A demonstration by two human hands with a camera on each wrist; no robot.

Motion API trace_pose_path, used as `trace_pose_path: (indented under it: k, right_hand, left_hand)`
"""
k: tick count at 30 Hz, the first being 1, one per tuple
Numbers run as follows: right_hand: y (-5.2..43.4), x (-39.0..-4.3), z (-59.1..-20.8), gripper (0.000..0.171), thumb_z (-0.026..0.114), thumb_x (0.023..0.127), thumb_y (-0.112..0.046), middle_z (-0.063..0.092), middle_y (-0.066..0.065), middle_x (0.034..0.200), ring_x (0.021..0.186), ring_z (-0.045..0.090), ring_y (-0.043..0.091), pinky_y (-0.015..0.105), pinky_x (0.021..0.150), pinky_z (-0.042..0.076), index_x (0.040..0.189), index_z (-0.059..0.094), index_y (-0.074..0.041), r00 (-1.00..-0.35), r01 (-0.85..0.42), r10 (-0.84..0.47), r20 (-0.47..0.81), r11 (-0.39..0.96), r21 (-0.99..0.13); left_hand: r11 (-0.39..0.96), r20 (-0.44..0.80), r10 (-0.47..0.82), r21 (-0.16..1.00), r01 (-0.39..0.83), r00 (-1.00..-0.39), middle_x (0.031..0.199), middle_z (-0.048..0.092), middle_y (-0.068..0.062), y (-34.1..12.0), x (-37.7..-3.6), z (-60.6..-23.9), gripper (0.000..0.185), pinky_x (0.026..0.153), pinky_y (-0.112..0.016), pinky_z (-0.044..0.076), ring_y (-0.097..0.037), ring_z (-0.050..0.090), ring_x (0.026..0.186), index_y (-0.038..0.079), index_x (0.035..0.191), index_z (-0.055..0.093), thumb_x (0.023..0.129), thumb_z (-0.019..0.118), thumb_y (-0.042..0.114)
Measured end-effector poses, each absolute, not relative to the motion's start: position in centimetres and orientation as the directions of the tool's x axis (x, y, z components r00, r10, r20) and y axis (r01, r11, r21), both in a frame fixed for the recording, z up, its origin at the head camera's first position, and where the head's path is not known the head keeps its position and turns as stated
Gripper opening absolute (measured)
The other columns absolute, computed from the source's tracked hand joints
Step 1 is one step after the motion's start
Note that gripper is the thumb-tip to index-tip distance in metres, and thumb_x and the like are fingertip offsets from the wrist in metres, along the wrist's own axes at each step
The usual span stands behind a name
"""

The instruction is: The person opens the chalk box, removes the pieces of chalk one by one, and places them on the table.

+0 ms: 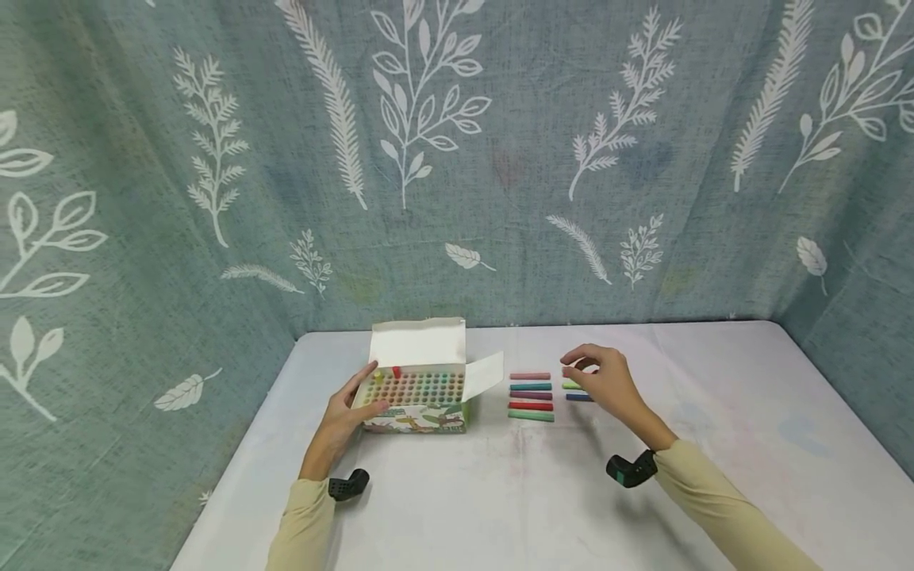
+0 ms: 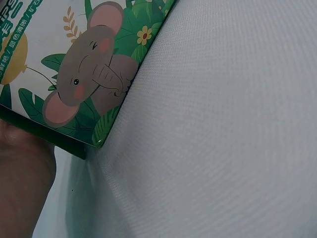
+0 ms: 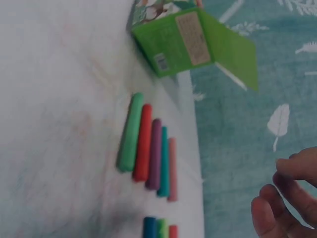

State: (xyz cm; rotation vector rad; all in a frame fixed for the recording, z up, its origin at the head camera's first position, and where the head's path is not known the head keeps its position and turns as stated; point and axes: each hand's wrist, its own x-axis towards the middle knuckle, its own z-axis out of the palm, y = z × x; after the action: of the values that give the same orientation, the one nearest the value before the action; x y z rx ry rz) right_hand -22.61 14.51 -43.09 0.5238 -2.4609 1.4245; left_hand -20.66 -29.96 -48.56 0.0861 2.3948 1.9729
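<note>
Head view, from the left of the frame: the left hand (image 1: 347,412) grips the left end of the chalk box (image 1: 417,396), thumb on its top edge and fingers curled round the near corner. The box sits on the white counter (image 1: 500,492) at lower centre, lid flaps open, its top a grid of round holes with a red stick and a yellow stick standing at the left; the front shows green leaves and an elephant. Just right of it lies a row of five chalk sticks (image 1: 531,395): pink, teal, purple, red, green. Further right, the right hand (image 1: 603,381) hovers over a few more sticks (image 1: 577,391), fingers loosely curled and apart, holding nothing.
</note>
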Motion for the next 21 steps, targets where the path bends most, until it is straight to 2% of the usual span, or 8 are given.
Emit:
trace_pose_path:
  k: [8, 21]
  right_hand:
    - [11.5, -22.6, -40.3, 0.009, 0.07, 0.084, -0.005, 0.068, 0.005, 0.089, 0.079, 0.061, 0.021, 0.037, 0.065, 0.05, 0.092, 0.072, -0.008, -0.885, -0.465, -0.217, 0.412, 0.414, -0.782]
    - [6.5, -23.0, -38.2, 0.007, 0.069, 0.086, -0.008, 0.067, 0.002, 0.091, 0.081, 0.061, 0.018, 0.03, 0.063, 0.052, 0.092, 0.073, -0.01, -0.853, -0.514, -0.308, 0.421, 0.356, -0.781]
  left_hand:
    - [0.172, -0.023, 0.046, 0.985, -0.015, -0.999, 0.149, 0.032, -0.004, -29.7, -20.5, -48.4, 0.081, 0.091, -0.026, 0.045, -0.024, 0.041, 0.128, 0.033, 0.148, 0.031, 0.083, 0.076, 0.019]
    - [0.192, 0.0, 0.067, 0.981, 0.013, -0.998, 0.151, 0.028, -0.003, -30.1, -20.7, -48.7, 0.079, 0.094, -0.031, 0.043, -0.026, 0.039, 0.129, 0.033, 0.148, 0.031, 0.084, 0.075, 0.019]
